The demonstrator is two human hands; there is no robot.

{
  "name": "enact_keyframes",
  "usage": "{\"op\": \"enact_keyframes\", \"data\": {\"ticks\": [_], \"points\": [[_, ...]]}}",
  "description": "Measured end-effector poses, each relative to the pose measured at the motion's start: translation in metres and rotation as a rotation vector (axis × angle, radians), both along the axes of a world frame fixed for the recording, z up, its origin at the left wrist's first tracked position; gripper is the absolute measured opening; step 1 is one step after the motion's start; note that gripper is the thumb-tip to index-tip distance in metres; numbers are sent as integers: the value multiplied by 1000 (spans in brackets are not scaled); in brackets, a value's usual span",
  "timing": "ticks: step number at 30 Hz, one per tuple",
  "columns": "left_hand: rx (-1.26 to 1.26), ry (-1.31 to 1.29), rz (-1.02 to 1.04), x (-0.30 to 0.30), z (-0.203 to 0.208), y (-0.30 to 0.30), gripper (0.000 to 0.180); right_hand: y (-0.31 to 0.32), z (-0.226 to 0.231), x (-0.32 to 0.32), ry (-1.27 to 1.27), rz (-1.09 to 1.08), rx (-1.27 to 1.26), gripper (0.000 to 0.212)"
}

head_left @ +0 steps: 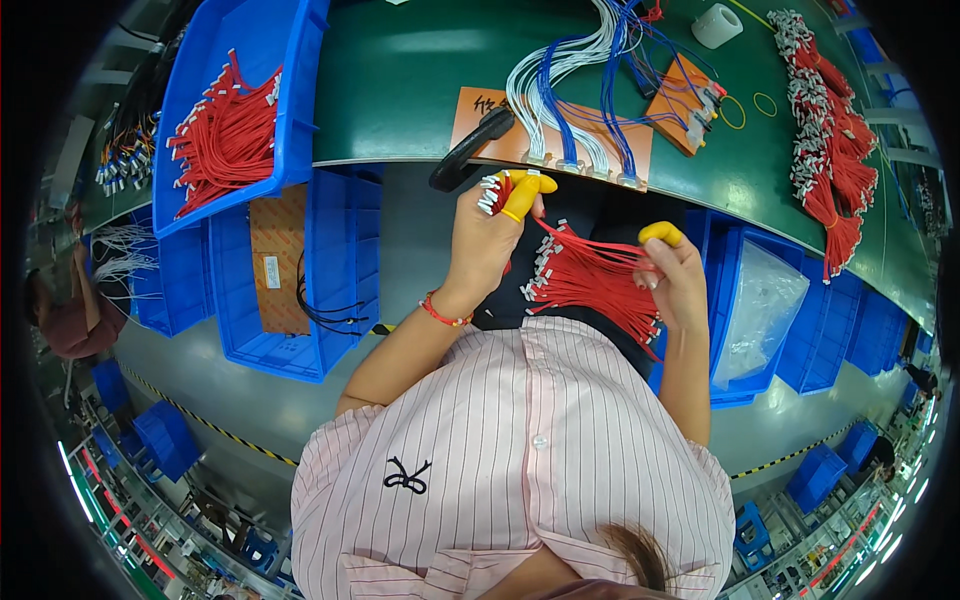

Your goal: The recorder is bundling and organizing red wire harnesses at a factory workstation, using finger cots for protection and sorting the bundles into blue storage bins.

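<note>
My left hand [482,238], with yellow finger cots on its thumb and a finger, is closed round a small bunch of red cables [504,194]; their white connectors stick out beside the fingers. A few red strands [590,243] stretch from that hand across to my right hand [676,272]. There, thumb and fingers pinch their other ends, one finger wearing a yellow cot. Below and between both hands, a thick pile of red cables [600,288] with white connectors at both ends lies across my lap. How many strands each hand grips is hidden.
The green table [400,90] holds an orange board [485,130] with white and blue wires, a black clamp-like piece [470,150], a white roll [717,26] and bundled red cables [835,150]. Blue bins [300,100] stand left; another, with clear plastic [760,305], stands right.
</note>
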State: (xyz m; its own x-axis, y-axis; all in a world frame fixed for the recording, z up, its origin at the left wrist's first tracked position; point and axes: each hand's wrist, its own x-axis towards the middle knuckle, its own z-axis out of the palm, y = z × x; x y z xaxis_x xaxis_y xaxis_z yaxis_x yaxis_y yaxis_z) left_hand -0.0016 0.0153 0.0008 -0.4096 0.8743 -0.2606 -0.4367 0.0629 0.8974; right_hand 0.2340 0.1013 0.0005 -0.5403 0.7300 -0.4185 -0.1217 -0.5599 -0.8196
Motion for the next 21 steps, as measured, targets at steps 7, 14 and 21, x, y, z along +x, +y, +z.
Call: {"op": "enact_keyframes", "data": {"ticks": [7, 14, 21], "points": [[41, 47, 62, 1, 4, 6, 21, -4, 2, -16, 381, -229, -125, 17], [68, 11, 191, 8, 5, 10, 15, -6, 10, -38, 180, -87, 54, 21], [22, -24, -91, -18, 7, 2, 24, 2, 11, -53, -12, -115, 165, 21]]}}
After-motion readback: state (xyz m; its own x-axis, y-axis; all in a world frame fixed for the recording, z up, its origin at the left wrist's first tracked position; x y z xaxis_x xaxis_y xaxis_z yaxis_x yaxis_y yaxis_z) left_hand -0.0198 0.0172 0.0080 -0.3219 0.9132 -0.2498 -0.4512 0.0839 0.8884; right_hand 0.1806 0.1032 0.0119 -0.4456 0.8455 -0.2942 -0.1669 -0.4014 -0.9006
